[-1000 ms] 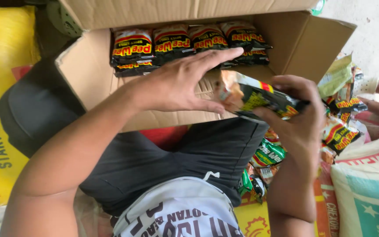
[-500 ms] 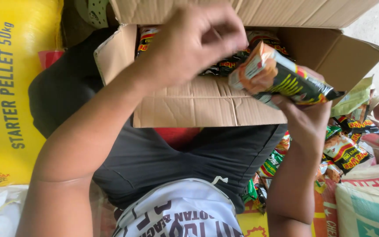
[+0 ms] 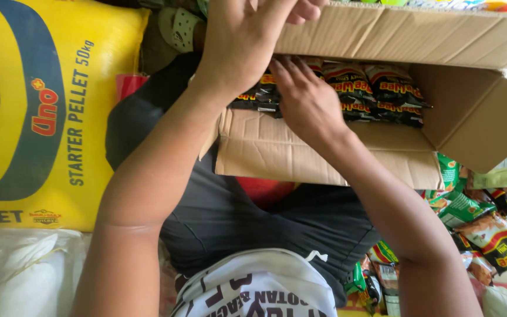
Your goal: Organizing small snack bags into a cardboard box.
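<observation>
Now the big cardboard box sits on my lap. My left hand holds its top flap up, fingers spread. My right hand, which held a packet before, presses flat on the black snack packets inside, so that packet looks packed.

Head camera, downward, close over carton

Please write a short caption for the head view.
Both hands, left and right, reach into a cardboard box of snack packets.

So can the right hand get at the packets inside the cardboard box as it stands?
Probably yes: the right hand is already inside the open cardboard box, resting on the dark packets, with no flap across it.
</observation>
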